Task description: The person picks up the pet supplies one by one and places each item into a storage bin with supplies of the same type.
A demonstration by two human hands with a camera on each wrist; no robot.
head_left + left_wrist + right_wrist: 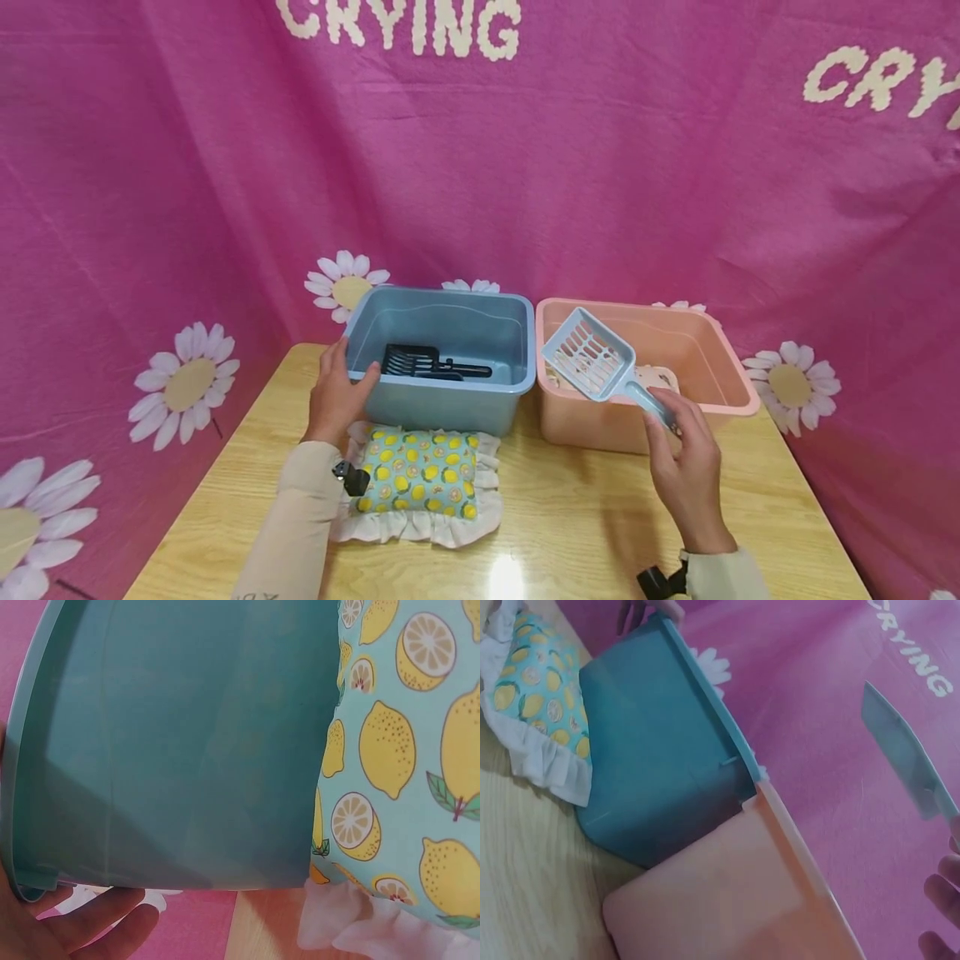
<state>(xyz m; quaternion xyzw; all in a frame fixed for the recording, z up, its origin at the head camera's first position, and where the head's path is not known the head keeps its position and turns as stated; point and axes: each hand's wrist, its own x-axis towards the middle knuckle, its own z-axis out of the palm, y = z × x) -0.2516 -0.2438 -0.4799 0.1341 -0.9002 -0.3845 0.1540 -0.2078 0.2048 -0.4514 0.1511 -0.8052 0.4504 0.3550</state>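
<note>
The hands are well apart. The right hand [686, 483] pinches the scoop [600, 367] by its handle, with the blade pointing to 10 o'clock and hanging over the near left part of the pink bin [585, 425]. The left hand [335, 400] straddles the blue bin [442, 404] at its 7 o'clock corner, thumb at the rim and fingers along the outside; whether it squeezes, I cannot tell.

The likeliest slip is at the scoop: held only near the handle's end, it could twist or dip, and the blade might knock the pink rim below it. If it were let go here, it could tip over that rim at 6 o'clock onto the table [570, 533]. Inside, a pale item [660, 379] could keep it from lying flat.

The 2 rims meet or nearly so, so a push to 3 o'clock on the blue bin could nudge the pink. Pulling it to 6 o'clock would shove the cushion [420, 475] just beside its near wall, and a jolt could slide the black tools [412, 361] inside.
</note>
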